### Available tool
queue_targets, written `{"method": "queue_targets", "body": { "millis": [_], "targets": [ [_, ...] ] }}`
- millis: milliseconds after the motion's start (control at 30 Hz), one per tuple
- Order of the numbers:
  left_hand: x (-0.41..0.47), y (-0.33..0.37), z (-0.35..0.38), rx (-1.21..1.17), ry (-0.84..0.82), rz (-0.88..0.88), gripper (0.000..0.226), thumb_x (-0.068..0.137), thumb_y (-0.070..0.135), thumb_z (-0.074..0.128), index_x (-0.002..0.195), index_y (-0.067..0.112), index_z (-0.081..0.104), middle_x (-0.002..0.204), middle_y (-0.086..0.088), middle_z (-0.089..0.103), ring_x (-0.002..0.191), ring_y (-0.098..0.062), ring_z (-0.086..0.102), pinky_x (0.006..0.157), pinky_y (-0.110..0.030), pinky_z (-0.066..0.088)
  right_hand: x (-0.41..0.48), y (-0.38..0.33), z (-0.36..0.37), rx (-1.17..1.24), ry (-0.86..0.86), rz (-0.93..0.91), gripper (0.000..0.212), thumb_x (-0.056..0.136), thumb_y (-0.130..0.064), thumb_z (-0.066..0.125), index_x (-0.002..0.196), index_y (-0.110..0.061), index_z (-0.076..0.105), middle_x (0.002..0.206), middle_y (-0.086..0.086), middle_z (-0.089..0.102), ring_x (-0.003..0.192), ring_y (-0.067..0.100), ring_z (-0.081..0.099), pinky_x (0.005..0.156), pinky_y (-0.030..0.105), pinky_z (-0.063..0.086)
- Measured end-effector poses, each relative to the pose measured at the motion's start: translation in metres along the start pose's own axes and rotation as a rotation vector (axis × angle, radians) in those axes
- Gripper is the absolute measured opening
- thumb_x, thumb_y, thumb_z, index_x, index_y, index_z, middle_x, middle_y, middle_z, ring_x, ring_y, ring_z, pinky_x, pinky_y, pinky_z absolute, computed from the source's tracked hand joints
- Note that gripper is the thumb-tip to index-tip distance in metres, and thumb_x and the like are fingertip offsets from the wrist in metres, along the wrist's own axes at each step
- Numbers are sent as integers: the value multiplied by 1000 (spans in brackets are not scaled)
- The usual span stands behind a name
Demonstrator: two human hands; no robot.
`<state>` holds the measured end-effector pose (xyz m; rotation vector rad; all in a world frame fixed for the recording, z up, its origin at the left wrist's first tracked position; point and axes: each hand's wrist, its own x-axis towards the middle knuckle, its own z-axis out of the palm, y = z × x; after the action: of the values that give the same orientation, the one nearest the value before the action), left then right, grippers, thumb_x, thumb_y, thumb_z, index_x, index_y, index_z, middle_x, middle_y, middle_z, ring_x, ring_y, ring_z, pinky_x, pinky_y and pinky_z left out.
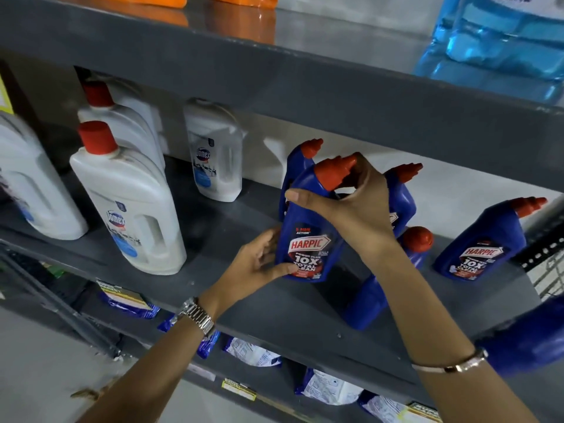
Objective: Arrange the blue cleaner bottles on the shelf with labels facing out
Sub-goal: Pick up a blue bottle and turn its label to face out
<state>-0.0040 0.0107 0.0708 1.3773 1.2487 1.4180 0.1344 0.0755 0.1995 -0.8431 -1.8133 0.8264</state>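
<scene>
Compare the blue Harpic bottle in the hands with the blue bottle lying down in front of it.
The held Harpic bottle is upright; the lying bottle is on its side on the shelf. The held bottle's label faces out; the lying bottle shows no label. The left hand and right hand grip the held bottle; nothing touches the lying one. Both are blue with red caps.
</scene>
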Motion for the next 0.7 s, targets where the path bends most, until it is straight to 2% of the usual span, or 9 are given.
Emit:
{"method": "queue_targets", "body": {
  "millis": [100, 267, 367, 433, 533, 700],
  "targets": [
    [3, -10, -6, 16, -21, -47, 60, 75, 8, 72, 127, 20, 44, 118, 6, 61, 112, -11, 59, 88, -20, 51, -5, 12, 10, -41, 28, 53, 51, 46, -49, 84, 79, -25, 52, 75, -12, 65, 74, -4, 62, 61, 10, 51],
    [-1, -31, -12, 20, -14, -124, 61, 74, -4, 71, 125, 16, 45, 123, -7, 57, 109, -15, 61, 88, -25, 54, -14, 34, 23, -3, 2, 87, 48, 49, -34, 89, 74, -36, 49, 72, -16, 64, 68, -11, 62, 60, 5, 48],
    [-6, -42, -14, 28, -5, -124, 60, 73, -5, 71, 118, 26, 46, 121, -6, 54, 107, -14, 60, 84, -22, 55, -19, 42, 28, -32, -13, 118, 48, 48, -36, 89, 77, -32, 51, 74, -15, 65, 71, -3, 65, 64, 11, 52],
    [-7, -47, -15, 19, -4, -136, 60, 73, -6, 70, 119, 23, 45, 122, -8, 55, 109, -16, 59, 86, -24, 55, -23, 45, 32, -47, -19, 115, 49, 49, -38, 88, 82, -27, 53, 76, -14, 66, 72, 2, 66, 68, 19, 54],
    [-6, -53, -18, 5, -17, -153, 61, 74, -4, 70, 123, 21, 44, 124, -8, 56, 111, -19, 59, 89, -29, 54, -22, 48, 37, -82, -23, 112, 53, 49, -44, 86, 87, -25, 54, 77, -14, 65, 73, 1, 65, 67, 19, 53],
    [-7, -60, -21, -41, -7, -181, 60, 74, -2, 71, 125, 19, 46, 122, -4, 58, 113, -18, 59, 86, -25, 55, -24, 44, 45, -116, -57, 145, 52, 54, -44, 84, 90, -28, 50, 80, -13, 64, 72, 0, 63, 65, 16, 48]
  ]
}}
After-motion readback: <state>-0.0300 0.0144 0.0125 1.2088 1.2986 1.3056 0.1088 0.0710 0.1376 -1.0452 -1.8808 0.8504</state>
